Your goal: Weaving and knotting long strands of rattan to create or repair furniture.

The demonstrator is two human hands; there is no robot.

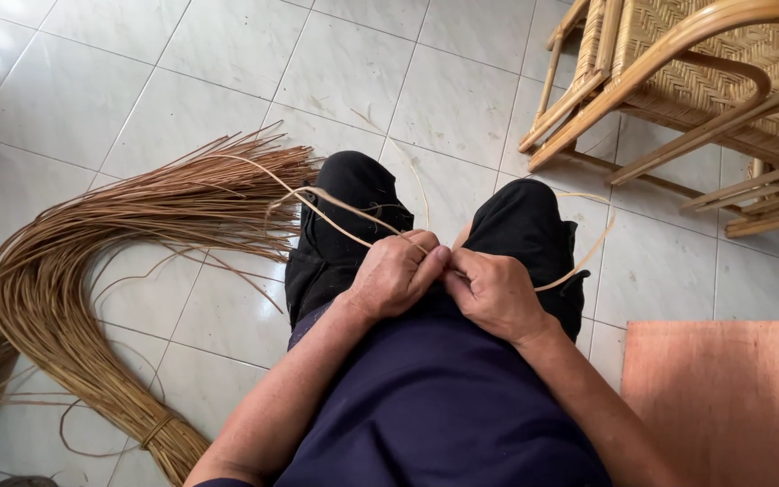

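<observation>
My left hand (394,273) and my right hand (496,290) meet over my lap, both closed on a thin pale rattan strip (344,225). The strip runs out to the left from my left hand in a loop toward the bundle, and another length curves out to the right past my right knee (588,257). My fingertips touch each other where the strip passes between them. I sit with black trousers (344,216) and a dark blue shirt (435,406).
A large bundle of brown rattan strands (92,271) lies curved on the white tiled floor at the left, tied near its lower end. Woven rattan chairs (696,81) stand at the upper right. A reddish wooden board (732,397) lies at the lower right.
</observation>
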